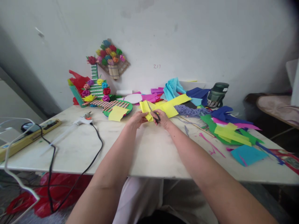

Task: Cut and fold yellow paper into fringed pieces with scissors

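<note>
My left hand is closed on the lower left edge of a folded piece of yellow paper. In my right hand is a pair of scissors with dark handles, its blades pointing up and to the left over the yellow paper. Whether the blades are cutting into it I cannot tell. Just behind the right hand lies a larger yellow sheet. A loose yellow piece rests to the left on a green guitar-shaped craft.
A hot glue gun with a black cord and a yellow power strip lie at left. Purple yarn, a dark green bottle and coloured paper scraps are at right. A flower craft stands at the back.
</note>
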A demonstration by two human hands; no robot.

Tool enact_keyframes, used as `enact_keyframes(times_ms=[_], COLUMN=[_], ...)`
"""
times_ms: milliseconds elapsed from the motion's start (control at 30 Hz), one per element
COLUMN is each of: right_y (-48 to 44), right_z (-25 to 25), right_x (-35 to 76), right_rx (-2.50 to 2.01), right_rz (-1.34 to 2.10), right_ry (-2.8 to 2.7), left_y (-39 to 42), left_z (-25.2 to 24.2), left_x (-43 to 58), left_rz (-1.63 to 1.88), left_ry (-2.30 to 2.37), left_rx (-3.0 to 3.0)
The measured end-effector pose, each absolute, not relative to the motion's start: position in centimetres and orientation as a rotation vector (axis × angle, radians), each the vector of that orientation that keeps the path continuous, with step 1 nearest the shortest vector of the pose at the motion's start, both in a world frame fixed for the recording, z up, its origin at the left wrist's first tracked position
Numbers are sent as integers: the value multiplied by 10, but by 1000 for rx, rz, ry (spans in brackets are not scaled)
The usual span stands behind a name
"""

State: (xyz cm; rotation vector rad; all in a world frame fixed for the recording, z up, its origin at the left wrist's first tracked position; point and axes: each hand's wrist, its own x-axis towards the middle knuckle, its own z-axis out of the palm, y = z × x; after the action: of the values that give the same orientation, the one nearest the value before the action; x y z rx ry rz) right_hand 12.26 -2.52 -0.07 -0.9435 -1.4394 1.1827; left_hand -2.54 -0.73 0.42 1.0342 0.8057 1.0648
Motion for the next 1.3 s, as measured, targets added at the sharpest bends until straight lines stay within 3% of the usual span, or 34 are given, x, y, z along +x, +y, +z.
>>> enact_keyframes(times_ms=[1300], right_y=[-19], right_z=[-6], right_x=[125], right_rx=[-875], right_rz=[1186], right_ry=[-1443], left_y=[-2], left_z=[-3], left_x=[-26], left_rz=[1020], left_ry=[786], left_rx=[1034])
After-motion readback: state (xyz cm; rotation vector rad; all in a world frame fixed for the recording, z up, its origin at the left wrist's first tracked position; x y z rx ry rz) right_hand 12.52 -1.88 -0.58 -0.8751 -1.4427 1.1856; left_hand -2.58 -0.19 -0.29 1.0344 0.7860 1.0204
